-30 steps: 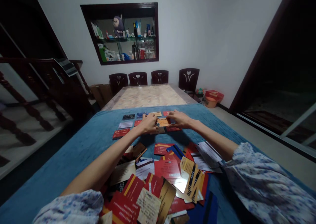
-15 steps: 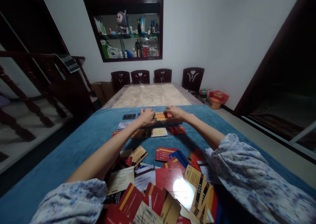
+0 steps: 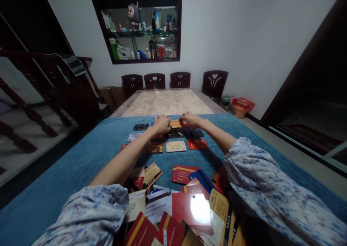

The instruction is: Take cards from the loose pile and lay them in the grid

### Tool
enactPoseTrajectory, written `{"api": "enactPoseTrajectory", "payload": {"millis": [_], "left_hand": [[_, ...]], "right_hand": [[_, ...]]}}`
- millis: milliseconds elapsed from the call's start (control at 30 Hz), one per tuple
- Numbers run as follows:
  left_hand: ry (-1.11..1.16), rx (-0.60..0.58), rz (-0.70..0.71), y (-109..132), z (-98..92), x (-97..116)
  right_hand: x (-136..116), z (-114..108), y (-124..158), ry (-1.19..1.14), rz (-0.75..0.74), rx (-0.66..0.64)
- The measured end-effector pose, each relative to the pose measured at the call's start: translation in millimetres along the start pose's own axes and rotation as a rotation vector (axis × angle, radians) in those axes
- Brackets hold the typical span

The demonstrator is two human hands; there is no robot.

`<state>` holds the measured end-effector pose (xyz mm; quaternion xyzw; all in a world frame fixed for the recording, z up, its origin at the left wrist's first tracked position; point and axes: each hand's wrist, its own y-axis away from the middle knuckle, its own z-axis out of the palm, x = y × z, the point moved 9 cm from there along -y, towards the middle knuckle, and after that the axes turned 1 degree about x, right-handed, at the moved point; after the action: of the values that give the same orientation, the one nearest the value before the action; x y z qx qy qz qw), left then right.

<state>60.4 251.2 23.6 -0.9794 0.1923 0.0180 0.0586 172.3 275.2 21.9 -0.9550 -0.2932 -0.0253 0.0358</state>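
Note:
My left hand (image 3: 162, 124) is at the far row of cards, fingers curled at the left edge of a yellow-orange card (image 3: 176, 124). At that card's right edge is my right hand (image 3: 190, 119), its fingers bent and pinched, with a bit of a red card (image 3: 184, 123) showing under them. Part of a blue card peeks out behind my left hand. Nearer lie a black card (image 3: 175, 134), a cream card (image 3: 176, 146) and a red-and-gold card (image 3: 197, 144), laid in rows. My left forearm partly covers a brown-gold card (image 3: 153, 147).
A loose heap of overlapping cards (image 3: 187, 206) lies close to me on the blue cloth (image 3: 89, 159). Beyond the cloth is the patterned tabletop (image 3: 165, 101), with several dark chairs (image 3: 180, 80) behind it. A dark card (image 3: 141, 127) sits at the far left of the rows.
The view has shifted slightly. My right hand has eased back a little from the middle row, uncovering more of the black cards there. Both hands stay around the yellow-orange card.

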Motion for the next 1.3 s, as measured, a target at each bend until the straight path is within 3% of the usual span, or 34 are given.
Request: {"api": "enactPoseTrajectory", "payload": {"millis": [700,1300], "left_hand": [[-0.01,-0.121,-0.034,-28,29.7,-12],[-0.031,-0.134,-0.042,-29,32.4,-10]], "right_hand": [[-1,19,-14,0.031,0.087,-0.161],[-5,28,-32,0.064,0.134,-0.18]]}}
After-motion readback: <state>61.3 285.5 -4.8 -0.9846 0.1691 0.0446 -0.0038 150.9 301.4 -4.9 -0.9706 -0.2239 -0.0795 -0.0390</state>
